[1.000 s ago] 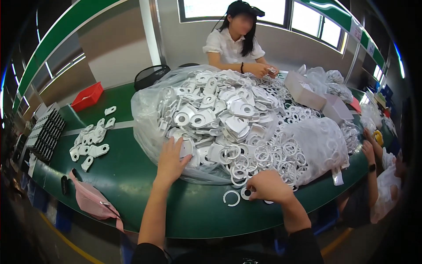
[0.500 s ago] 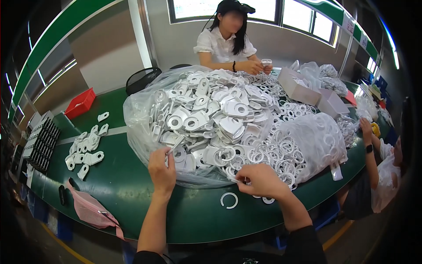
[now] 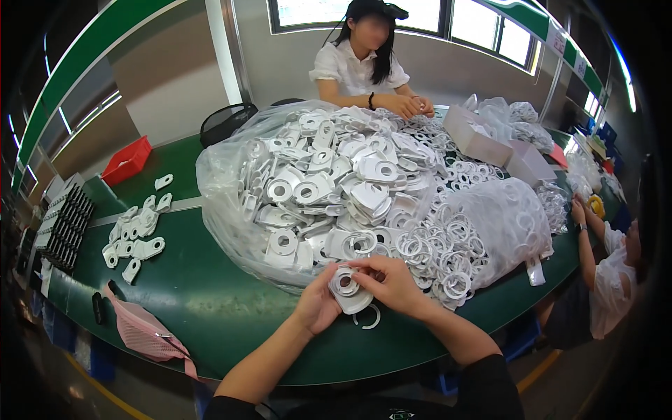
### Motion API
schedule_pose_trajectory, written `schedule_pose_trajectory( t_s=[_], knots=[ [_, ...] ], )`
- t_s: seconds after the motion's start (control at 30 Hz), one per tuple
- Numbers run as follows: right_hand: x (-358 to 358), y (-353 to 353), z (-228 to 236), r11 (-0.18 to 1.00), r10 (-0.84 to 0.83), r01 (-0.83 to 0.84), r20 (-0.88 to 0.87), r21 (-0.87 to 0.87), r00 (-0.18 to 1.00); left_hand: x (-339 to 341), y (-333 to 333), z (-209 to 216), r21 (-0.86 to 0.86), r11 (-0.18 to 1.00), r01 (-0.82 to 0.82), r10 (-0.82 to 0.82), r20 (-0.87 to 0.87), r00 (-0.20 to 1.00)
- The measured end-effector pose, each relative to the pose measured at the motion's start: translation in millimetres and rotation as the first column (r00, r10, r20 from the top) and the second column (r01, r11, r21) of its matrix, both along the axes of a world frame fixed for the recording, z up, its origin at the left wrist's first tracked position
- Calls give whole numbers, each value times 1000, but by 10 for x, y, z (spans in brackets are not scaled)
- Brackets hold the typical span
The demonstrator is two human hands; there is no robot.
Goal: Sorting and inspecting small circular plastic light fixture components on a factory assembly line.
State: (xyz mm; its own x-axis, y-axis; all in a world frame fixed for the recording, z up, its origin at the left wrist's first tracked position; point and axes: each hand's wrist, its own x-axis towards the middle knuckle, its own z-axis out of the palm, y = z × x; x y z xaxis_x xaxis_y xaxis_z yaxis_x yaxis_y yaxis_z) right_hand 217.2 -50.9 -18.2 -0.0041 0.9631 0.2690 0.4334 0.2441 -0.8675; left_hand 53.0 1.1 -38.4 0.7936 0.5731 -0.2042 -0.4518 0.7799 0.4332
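Observation:
In front of the big pile, my left hand (image 3: 316, 306) grips a white plastic plate (image 3: 355, 302) with a round hole at one end. My right hand (image 3: 393, 283) is closed at the plate's upper end, its thumb and fingers on a white ring (image 3: 339, 283) lying over the hole. Whether the ring sits fully in the hole, I cannot tell. Just below my right hand, an open-gapped white ring (image 3: 375, 320) lies on the green table. Behind my hands, a clear plastic bag (image 3: 222, 217) spills many similar plates (image 3: 283, 241), with loose white rings (image 3: 458, 283) to its right.
Several hinged-looking white pieces (image 3: 143, 222) lie at left, near a red tray (image 3: 127, 161) and a stack of black trays (image 3: 64, 227). A pink pouch (image 3: 147, 329) rests at the front left. One person (image 3: 360, 73) works opposite, another (image 3: 609, 262) at right. White boxes (image 3: 472, 136) stand at back right.
My left hand has brought a plate from the pile's front edge toward me. My right hand has moved left with a ring, and both hands now meet at the plate.

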Motion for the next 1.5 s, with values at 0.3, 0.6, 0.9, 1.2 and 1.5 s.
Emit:
schedule_pose_trajectory(
  t_s=[0.3,0.6,0.9,1.2,1.5],
  knots=[
    [-46,-40,115,963,-179,111,277,246,944,-112,228,-61,212,962,-173,178,-6,984],
    [-179,-224,-160,937,348,-219,687,-272,637,-185,265,48,307,937,-167,170,16,985],
    [-163,-191,16,948,316,-182,698,-261,643,-187,275,31,379,917,-124,184,-128,974],
    [-182,-221,56,854,508,-337,492,-396,708,-163,271,-14,433,890,-143,235,-169,957],
    [60,-117,221,971,227,-235,-134,-43,965,-87,177,-88,507,861,34,131,-288,949]
  ],
)
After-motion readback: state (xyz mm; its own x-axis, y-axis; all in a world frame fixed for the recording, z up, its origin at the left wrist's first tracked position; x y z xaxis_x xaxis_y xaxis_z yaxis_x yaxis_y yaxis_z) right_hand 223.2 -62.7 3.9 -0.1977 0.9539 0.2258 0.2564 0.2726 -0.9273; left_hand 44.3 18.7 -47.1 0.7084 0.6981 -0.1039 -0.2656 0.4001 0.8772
